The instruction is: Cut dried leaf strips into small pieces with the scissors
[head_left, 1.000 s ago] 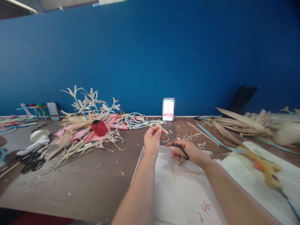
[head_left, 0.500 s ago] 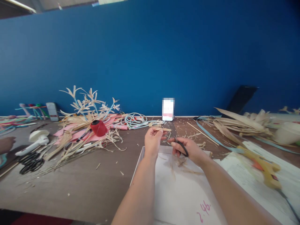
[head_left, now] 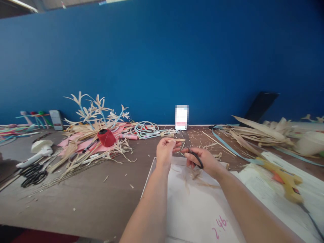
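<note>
My left hand (head_left: pixel 165 150) pinches a short pale strip of dried husk (head_left: pixel 179 140), its end sticking out to the right. Close beside it, my right hand (head_left: pixel 202 158) is wrapped round black-handled scissors (head_left: pixel 196 158); the blades are mostly hidden by the fingers, near the left fingertips. Both hands are above the far edge of a shallow white box (head_left: pixel 194 206) with pink handwritten numbers on it. Thin husk scraps (head_left: pixel 196 175) lie in the box under my right hand.
To the left are husk flowers (head_left: pixel 97 108), a red thread spool (head_left: pixel 106 137) and black-handled scissors (head_left: pixel 34 173). A lit phone (head_left: pixel 181 118) leans on the blue wall. At right are a yellow glue gun (head_left: pixel 286 182) on papers and a husk pile (head_left: pixel 263 133).
Both my hands stay almost in place, still holding the strip and the scissors. At the far left edge, another person's hand has drawn out of view or into shadow.
</note>
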Demonstrator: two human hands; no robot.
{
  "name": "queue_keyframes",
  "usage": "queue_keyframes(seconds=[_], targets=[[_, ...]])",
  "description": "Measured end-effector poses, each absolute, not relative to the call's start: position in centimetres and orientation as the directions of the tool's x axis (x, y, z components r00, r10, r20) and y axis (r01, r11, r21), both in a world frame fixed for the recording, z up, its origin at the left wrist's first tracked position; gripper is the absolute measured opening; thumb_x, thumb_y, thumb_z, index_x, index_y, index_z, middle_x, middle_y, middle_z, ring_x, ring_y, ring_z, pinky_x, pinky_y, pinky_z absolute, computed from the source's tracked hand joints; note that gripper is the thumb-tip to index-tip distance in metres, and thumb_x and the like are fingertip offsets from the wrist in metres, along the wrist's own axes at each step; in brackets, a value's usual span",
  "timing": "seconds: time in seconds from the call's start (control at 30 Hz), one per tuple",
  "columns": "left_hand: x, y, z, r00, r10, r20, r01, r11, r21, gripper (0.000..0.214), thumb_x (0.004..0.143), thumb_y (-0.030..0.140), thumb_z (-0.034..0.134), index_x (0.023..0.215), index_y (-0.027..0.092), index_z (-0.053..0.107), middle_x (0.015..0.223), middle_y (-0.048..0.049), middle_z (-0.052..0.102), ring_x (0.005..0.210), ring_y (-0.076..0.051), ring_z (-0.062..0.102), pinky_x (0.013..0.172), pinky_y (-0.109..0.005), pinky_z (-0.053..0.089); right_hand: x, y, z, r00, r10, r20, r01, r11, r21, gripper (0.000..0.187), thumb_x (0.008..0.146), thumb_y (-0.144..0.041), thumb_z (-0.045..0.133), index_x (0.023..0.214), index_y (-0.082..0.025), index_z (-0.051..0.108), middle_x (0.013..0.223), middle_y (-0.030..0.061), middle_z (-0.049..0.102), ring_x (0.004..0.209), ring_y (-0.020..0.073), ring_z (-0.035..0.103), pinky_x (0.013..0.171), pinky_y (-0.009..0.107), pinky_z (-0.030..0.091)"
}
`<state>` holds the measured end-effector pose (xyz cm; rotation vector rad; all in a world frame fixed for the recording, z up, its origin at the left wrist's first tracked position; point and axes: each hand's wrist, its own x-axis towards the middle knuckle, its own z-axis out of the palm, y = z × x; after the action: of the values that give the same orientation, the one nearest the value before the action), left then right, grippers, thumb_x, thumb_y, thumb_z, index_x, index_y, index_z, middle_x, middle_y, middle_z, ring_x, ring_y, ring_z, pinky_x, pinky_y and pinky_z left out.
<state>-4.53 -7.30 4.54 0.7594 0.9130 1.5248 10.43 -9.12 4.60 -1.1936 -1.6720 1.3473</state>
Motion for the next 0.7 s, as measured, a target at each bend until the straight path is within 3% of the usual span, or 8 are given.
queue_keyframes(seconds=[0.7], targets=[[-4.67,-7.42,4.94,-0.210,0.978,-0.010,-0.392,-0.075,0.917,0.018,0.064,0.024,0.062,0.074,0.014,0.051,0.071,-0.0076,0.065,0.070,-0.018,0.065,0.057,-0.025,0.051,10.35,-9.31,4.72,-0.374,0.926,-0.047,0.237,0.046,-0.970,0.044,0.073,-0.048,0.059,0.100,-0.014,0.061,0.061,0.0018,0.060,0.051,0.0114,0.052,0.047,0.025,0.041]])
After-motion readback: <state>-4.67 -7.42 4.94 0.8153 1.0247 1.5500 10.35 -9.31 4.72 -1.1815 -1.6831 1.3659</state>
